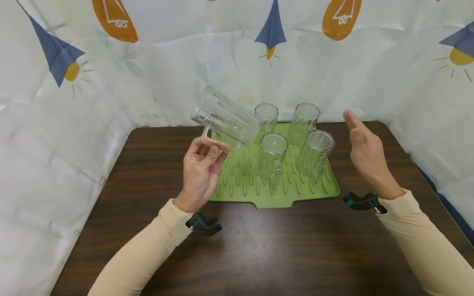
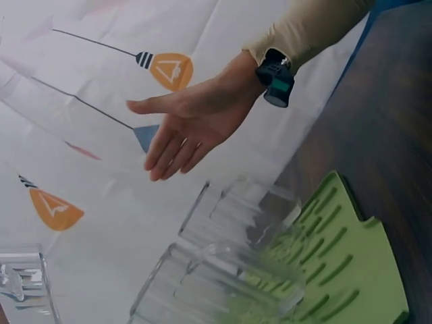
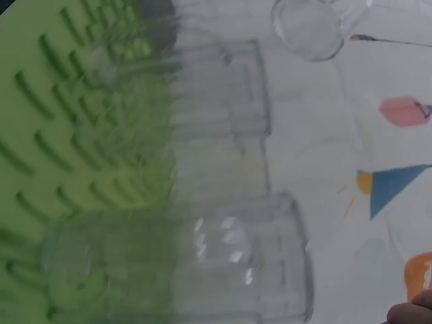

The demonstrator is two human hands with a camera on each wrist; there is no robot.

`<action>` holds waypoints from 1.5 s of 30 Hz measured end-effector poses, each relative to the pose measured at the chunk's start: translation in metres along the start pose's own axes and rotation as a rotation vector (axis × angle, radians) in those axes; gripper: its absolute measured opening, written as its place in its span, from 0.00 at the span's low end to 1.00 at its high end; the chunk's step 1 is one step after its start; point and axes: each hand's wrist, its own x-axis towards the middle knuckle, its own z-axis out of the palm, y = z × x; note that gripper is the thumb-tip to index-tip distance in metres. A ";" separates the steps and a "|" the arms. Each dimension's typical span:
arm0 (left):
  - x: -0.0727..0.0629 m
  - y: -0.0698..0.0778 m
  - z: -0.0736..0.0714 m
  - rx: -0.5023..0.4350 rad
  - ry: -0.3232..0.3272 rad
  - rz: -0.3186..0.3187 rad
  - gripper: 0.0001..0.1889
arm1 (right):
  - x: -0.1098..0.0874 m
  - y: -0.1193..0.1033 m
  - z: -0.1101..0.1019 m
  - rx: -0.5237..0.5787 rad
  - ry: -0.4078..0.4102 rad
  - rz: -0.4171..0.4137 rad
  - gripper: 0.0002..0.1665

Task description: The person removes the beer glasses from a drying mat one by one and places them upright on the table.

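Note:
My left hand pinches the handle of a clear ribbed mug, which tilts in the air over the left of the green drying mat. Several similar mugs stand bottom up on the mat, among them a front left mug and a front right mug. Off to the mat's right, my right hand is raised with fingers straight, touching nothing. In the left wrist view that right hand shows its palm. Part of the held mug appears atop the right wrist view.
The mat lies on a dark wooden table, near its back edge. Behind and at both sides hangs a white printed cloth. The back mugs, such as the back right mug, stand close to it.

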 end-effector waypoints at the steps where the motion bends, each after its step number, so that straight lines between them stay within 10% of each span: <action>1: 0.001 0.002 -0.002 0.011 0.002 0.002 0.06 | -0.001 0.003 -0.001 -0.059 -0.013 0.009 0.31; 13: 0.008 0.023 -0.021 0.146 0.031 0.025 0.06 | -0.010 0.030 -0.013 -0.312 -0.212 0.028 0.49; 45: 0.020 0.065 -0.087 0.317 0.062 0.150 0.08 | -0.043 0.087 -0.008 -0.625 -0.500 -0.047 0.55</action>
